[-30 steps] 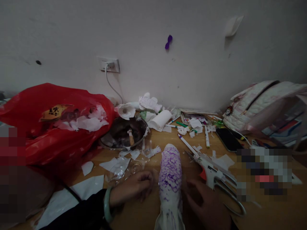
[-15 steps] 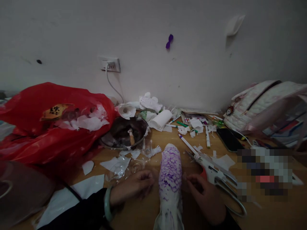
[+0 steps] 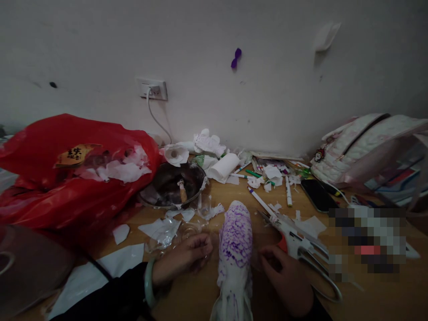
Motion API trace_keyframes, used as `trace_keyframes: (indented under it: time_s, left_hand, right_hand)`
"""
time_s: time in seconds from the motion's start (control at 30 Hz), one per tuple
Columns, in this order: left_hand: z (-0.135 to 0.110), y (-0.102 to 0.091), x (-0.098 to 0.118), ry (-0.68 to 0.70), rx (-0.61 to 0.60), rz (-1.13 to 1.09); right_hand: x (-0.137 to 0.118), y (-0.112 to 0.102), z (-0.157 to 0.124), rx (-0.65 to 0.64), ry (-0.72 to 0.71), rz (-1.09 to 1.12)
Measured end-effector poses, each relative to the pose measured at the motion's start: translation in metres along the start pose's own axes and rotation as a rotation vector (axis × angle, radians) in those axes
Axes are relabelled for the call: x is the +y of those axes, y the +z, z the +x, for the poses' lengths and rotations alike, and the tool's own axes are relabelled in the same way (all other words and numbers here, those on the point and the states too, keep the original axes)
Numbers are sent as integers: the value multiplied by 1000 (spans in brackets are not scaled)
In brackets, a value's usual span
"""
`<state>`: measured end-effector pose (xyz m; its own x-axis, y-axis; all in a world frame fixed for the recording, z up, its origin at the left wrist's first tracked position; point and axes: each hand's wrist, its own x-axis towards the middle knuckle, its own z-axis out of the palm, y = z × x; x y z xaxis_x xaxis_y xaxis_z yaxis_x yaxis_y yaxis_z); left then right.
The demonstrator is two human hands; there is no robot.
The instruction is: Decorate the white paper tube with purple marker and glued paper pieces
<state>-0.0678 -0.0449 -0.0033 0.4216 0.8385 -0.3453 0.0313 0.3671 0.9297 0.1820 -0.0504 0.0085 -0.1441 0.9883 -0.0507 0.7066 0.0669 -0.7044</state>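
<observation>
A long white fish-like form [image 3: 235, 243] with purple scale marks lies between my hands, its rounded end away from me and its plain, flaring end near me. My left hand [image 3: 191, 255] is just left of it, fingers curled and thumb pressed against them. On the other side my right hand [image 3: 284, 272] has its thumb and forefinger pinched together. A faint see-through patch shows by the fingertips of each hand; what they hold, if anything, I cannot make out. A glue gun [image 3: 297, 243] with a red trigger and scissors [image 3: 323, 278] lie beside my right hand.
A dark bowl [image 3: 155, 205], a red plastic bag [image 3: 110, 196] and clear plastic scraps [image 3: 170, 229] stand or lie on the left. Markers [image 3: 288, 191], a paper roll [image 3: 224, 167] and paper bits lie toward the wall. A phone [image 3: 319, 195] and a pale backpack [image 3: 354, 147] are on the right.
The near end of the fish-like form has shifted slightly left. My hands keep nearly the same places and finger positions; the whole view has moved slightly.
</observation>
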Motion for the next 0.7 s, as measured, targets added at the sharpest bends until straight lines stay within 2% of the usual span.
trace_keyframes:
  time_s: [0.13, 0.43, 0.7]
  left_hand:
    - [0, 0, -3, 3, -12, -31]
    - [1, -3, -3, 8, -68, -99]
    - [3, 0, -8, 2, -89, -40]
  right_hand:
    - [1, 1, -1, -6, -22, -5]
    - [-6, 0, -2, 67, -46, 1]
    - [-3, 2, -1, 74, -59, 9]
